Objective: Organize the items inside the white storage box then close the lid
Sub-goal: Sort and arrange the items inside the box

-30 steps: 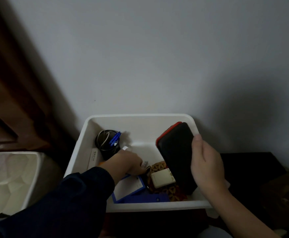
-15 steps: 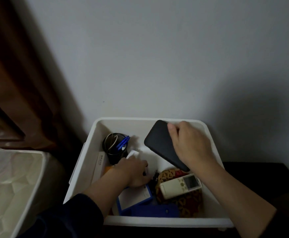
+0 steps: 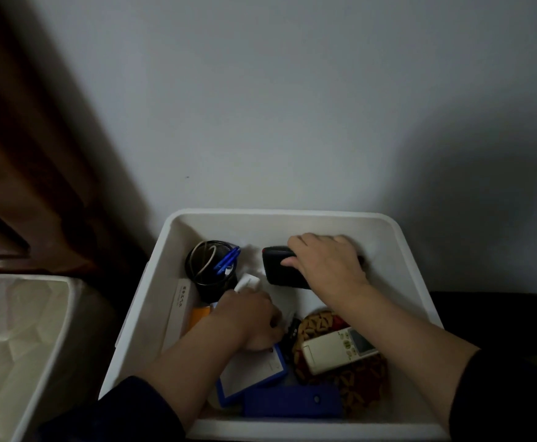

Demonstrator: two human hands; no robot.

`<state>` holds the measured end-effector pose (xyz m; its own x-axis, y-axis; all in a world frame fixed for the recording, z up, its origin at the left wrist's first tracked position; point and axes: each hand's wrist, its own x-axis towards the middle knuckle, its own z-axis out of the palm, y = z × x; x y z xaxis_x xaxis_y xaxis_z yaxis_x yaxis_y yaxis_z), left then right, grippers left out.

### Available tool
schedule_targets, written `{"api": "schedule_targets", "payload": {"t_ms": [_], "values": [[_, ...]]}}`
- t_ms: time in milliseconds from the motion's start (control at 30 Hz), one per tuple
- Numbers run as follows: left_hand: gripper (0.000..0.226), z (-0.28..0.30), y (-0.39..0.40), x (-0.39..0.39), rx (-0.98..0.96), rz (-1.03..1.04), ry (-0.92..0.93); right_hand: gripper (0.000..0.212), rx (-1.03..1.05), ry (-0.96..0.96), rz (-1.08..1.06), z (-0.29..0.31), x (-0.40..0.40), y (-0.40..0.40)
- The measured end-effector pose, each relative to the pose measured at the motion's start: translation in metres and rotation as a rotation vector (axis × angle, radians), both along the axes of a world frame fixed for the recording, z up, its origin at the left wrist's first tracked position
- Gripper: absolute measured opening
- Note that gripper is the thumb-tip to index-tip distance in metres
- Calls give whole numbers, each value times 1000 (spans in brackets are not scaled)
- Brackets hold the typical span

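I see the white storage box (image 3: 413, 282) open, its rounded rim pushed up against the pale wall (image 3: 276, 106), with no lid on it. My right hand (image 3: 324, 266) is down in the far right corner of the box, fingers curled over a black case with a red edge (image 3: 279, 266), a grip clamped on it as it lies near the far wall. My left hand (image 3: 248, 320) is low in the middle of the box, fingers curled down among the things there, with a white card (image 3: 248, 283) showing just beyond the knuckles; I cannot tell whether that grip has anything in it. In the far left corner stands a black mesh cup (image 3: 211, 272) with blue pens (image 3: 227, 261) leaning out of it. A long white carton (image 3: 181, 311) lies along the left wall, with something orange (image 3: 200, 315) just beside it. Toward the near edge lie a blue-framed card holder (image 3: 254, 374) and a dark blue flat case (image 3: 292, 401), the holder partly under my left wrist. At the near right, a cream remote control (image 3: 337, 349) rests on a brown patterned pouch (image 3: 356, 384). Left of the box there is a quilted mattress (image 3: 15, 330), and behind that a brown curtain (image 3: 37, 154) hangs in shadow. To the right of the box a dark surface (image 3: 496, 317) runs back to the wall.
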<state>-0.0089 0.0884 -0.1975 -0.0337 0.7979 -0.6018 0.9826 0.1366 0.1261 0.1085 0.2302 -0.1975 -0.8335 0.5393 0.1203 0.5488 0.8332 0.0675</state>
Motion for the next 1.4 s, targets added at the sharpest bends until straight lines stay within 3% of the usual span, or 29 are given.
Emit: {"api": "schedule_targets", "payload": {"t_ms": [400, 533, 633, 733, 833, 1067, 1167, 1400], "values": [[34, -2, 1, -1, 98, 152, 25, 29, -188, 6, 29, -32, 1, 7], [40, -1, 2, -1, 108, 167, 3, 29, -275, 43, 49, -38, 4, 9], [34, -4, 2, -2, 124, 175, 6, 42, -343, 13, 75, -39, 5, 8], [42, -4, 2, -3, 133, 184, -21, 59, -392, 4, 99, -36, 4, 7], [43, -4, 2, -3, 148, 187, -30, 63, -376, 46, 121, -33, 4, 5], [40, -4, 2, -3, 176, 217, -30, 56, -224, -13, 106, -20, 3, -5], [36, -4, 2, -4, 189, 225, -39, 41, -163, -36, 97, -15, 3, -8], [43, -6, 1, -5, 183, 210, -50, 34, -263, -87, 2, -16, 6, -11]]}}
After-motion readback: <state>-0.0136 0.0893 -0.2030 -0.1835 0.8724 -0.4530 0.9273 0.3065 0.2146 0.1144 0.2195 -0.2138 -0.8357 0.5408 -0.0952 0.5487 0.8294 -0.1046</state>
